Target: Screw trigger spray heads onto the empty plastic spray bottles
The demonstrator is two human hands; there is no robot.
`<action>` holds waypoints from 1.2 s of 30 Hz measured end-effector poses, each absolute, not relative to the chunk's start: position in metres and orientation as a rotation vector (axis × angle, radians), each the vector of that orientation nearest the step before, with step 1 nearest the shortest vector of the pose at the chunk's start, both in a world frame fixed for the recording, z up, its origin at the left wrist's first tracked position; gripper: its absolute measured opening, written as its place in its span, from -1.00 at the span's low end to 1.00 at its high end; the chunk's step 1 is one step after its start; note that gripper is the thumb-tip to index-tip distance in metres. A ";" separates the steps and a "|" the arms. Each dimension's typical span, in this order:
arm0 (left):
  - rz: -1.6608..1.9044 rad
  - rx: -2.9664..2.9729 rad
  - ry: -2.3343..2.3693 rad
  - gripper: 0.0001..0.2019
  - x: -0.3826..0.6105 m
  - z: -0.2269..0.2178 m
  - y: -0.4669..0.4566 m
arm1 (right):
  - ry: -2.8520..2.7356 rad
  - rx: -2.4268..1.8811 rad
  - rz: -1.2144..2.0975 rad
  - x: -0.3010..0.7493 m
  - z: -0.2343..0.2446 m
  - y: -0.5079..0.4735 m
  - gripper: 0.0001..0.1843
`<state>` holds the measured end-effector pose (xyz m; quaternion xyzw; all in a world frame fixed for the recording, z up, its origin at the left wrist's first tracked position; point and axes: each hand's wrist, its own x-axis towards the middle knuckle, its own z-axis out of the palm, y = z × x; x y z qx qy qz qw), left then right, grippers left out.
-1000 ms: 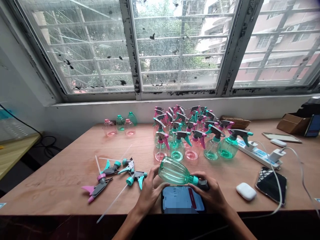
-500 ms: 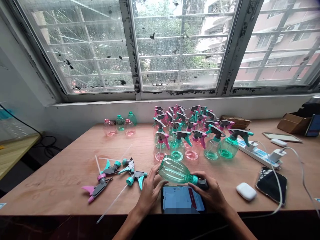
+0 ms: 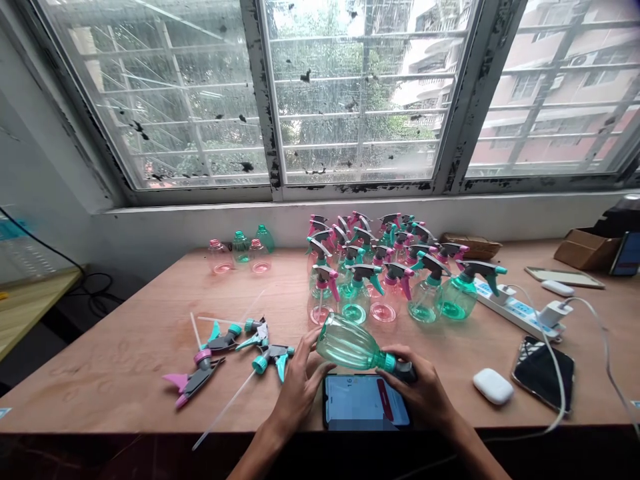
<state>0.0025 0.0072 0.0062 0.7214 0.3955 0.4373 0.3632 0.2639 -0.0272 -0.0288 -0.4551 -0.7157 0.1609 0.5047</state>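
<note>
A clear green spray bottle point(image 3: 347, 341) lies tilted on its side in the air, its base to the left and its dark spray head to the right. My left hand point(image 3: 299, 380) is closed around the base end. With my right hand point(image 3: 420, 380) I grip the neck and spray head, which the fingers partly cover. Just below the bottle, a phone point(image 3: 357, 400) with a lit screen lies flat at the table's front edge. Left of my left hand lie several loose trigger spray heads point(image 3: 200, 377) with thin tubes, in teal, pink and grey.
Several assembled spray bottles point(image 3: 383, 310) stand in a cluster beyond my hands. Green and pink bottles without heads point(image 3: 260, 259) stand back left. To the right are a power strip point(image 3: 520, 310) with cables, a white earbud case point(image 3: 493, 386) and a dark phone point(image 3: 544, 373).
My hands and the green bottle stay almost in place. The number on the phone screen changes from 15 to 16.
</note>
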 end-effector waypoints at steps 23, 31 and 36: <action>0.949 2.008 0.806 -0.40 -0.004 0.006 -0.005 | -1.047 -0.955 1.241 0.280 -0.030 -0.048 -0.62; 1.017 2.033 0.665 -0.01 0.001 0.000 -0.003 | -1.020 -0.981 1.325 0.274 -0.017 -0.042 -0.60; 1.006 2.200 0.730 -0.24 -0.001 0.001 -0.001 | -1.072 -0.981 1.376 0.274 -0.013 -0.041 -0.60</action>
